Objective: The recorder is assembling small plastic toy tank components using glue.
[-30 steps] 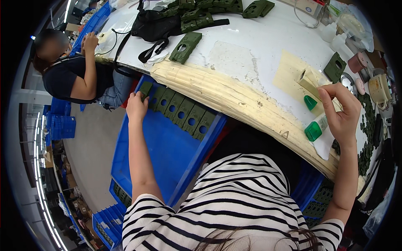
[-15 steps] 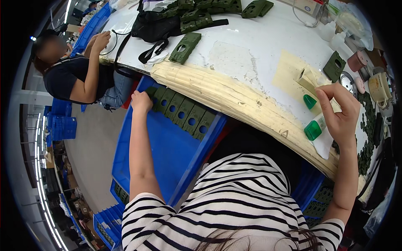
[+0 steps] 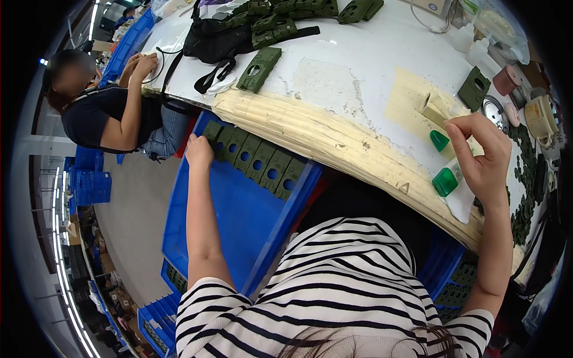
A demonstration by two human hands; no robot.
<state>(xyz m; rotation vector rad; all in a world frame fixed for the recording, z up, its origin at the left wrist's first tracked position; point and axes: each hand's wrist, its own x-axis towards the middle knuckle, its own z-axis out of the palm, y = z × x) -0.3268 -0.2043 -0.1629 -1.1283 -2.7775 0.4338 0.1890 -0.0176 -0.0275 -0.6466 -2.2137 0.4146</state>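
Observation:
My left hand (image 3: 199,151) is over the blue crate (image 3: 209,224) to my left, at the far left end of a row of dark green plastic plates with round holes (image 3: 258,163). Its bent fingers meet the near end of the endmost plate (image 3: 211,130); whether they grip it is hidden. Above the table's right side, my right hand (image 3: 482,156) is raised, thumb and forefinger pinched together. Anything between those tips is too small to make out. Below it lie a green translucent cap (image 3: 439,141) and a small bottle with a green end (image 3: 445,181).
Padded cream covering (image 3: 310,134) runs along the white table's front edge. A lone green plate (image 3: 259,70), a black bag (image 3: 218,42) and more green parts lie farther back. Small green pieces (image 3: 525,179) are heaped at right. Another person (image 3: 101,113) sits at the far left.
My left hand has drawn slightly back toward me, baring more of the endmost plate. My right hand stays pinched in nearly the same place. The whole view has shifted slightly.

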